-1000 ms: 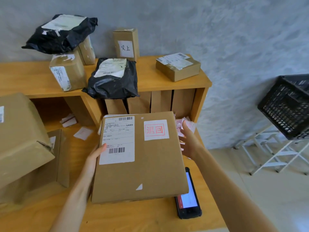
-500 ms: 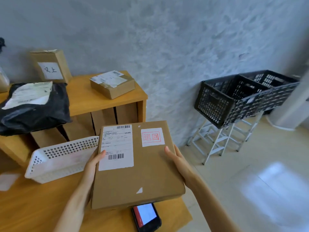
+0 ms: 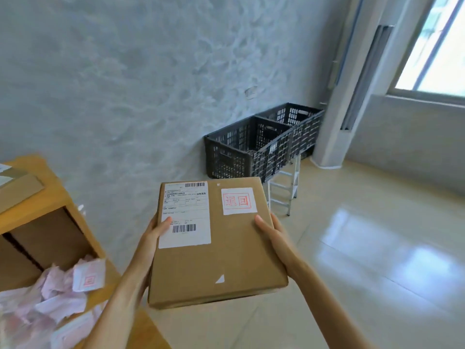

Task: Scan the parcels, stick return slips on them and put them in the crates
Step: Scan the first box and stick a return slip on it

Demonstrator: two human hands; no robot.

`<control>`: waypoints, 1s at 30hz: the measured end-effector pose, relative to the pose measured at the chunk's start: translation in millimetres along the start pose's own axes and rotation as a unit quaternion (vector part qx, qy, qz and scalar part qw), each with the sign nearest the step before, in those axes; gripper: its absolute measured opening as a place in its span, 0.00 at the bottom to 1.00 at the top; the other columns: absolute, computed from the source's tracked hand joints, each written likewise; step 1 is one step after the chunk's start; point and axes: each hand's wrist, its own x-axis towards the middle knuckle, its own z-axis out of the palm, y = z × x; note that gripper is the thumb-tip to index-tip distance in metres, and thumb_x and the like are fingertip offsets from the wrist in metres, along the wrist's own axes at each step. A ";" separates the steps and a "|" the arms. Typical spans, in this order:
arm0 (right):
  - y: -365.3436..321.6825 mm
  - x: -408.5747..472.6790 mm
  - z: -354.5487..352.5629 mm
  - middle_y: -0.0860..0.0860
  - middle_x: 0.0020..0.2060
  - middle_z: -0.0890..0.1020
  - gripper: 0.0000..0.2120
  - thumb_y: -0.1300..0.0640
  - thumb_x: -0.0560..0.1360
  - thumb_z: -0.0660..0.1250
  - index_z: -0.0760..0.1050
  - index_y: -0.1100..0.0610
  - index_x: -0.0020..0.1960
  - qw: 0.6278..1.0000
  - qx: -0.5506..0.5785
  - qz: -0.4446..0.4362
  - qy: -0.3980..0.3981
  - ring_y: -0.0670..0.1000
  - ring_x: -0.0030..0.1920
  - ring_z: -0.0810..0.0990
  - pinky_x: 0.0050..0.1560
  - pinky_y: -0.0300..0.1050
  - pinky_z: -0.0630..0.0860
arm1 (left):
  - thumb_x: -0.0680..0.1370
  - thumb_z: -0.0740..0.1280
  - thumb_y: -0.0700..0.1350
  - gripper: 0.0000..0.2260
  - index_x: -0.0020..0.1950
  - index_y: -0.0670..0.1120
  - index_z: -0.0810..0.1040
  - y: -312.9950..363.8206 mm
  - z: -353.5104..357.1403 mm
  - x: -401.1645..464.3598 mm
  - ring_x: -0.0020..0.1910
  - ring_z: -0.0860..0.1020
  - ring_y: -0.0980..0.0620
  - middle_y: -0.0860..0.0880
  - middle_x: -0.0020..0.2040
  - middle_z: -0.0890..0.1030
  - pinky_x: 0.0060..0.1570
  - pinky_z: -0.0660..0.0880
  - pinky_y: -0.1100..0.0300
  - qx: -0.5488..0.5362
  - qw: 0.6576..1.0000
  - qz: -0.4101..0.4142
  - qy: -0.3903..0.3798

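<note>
With the return slip [image 3: 239, 201] already stuck on, the left hand [image 3: 154, 231] and right hand [image 3: 270, 229] grip the parcel [image 3: 216, 244] by its sides in mid-air, so carrying it over to the crates [image 3: 254, 147] by the wall looks next.

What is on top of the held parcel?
On the parcel: a shipping label, a red-stamped return slip and both thumbs. Its underside is hidden.

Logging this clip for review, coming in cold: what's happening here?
A person carries a flat cardboard parcel with both hands, the left hand gripping its left edge and the right hand its right edge. It bears a shipping label and a red-stamped return slip. Ahead, two black crates sit on a stand by the wall; the parcel is not in one yet.
</note>
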 end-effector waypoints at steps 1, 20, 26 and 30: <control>-4.4 6.2 -21.3 0.48 0.55 0.83 0.23 0.44 0.76 0.66 0.66 0.42 0.69 1.000 -0.002 -0.008 0.006 0.51 0.51 0.84 0.54 0.54 0.81 | 0.80 0.63 0.47 0.16 0.67 0.51 0.73 -4.1 23.6 9.6 0.55 0.81 0.38 0.42 0.58 0.82 0.58 0.74 0.39 0.008 1.000 -0.001 -0.008; -94.9 207.8 -273.9 0.48 0.56 0.82 0.23 0.46 0.77 0.66 0.65 0.44 0.71 0.999 -0.026 -0.039 0.017 0.50 0.50 0.84 0.47 0.48 0.81 | 0.80 0.62 0.49 0.16 0.67 0.53 0.72 -38.9 287.9 218.9 0.54 0.82 0.40 0.44 0.57 0.83 0.53 0.77 0.44 0.010 0.999 0.022 -0.023; -122.0 331.2 -300.2 0.47 0.56 0.82 0.24 0.45 0.77 0.66 0.65 0.41 0.71 0.997 -0.053 -0.049 0.022 0.50 0.50 0.84 0.52 0.53 0.81 | 0.73 0.68 0.51 0.24 0.69 0.54 0.71 -36.2 316.4 336.7 0.55 0.81 0.38 0.44 0.58 0.83 0.57 0.75 0.39 0.007 0.999 0.034 -0.024; -161.1 419.7 -306.1 0.47 0.55 0.82 0.22 0.45 0.77 0.66 0.66 0.40 0.69 0.995 -0.076 -0.062 0.010 0.50 0.50 0.84 0.53 0.54 0.81 | 0.71 0.68 0.51 0.24 0.68 0.53 0.72 -12.4 333.5 423.2 0.54 0.82 0.40 0.43 0.58 0.82 0.55 0.77 0.41 -0.003 0.999 0.047 -0.015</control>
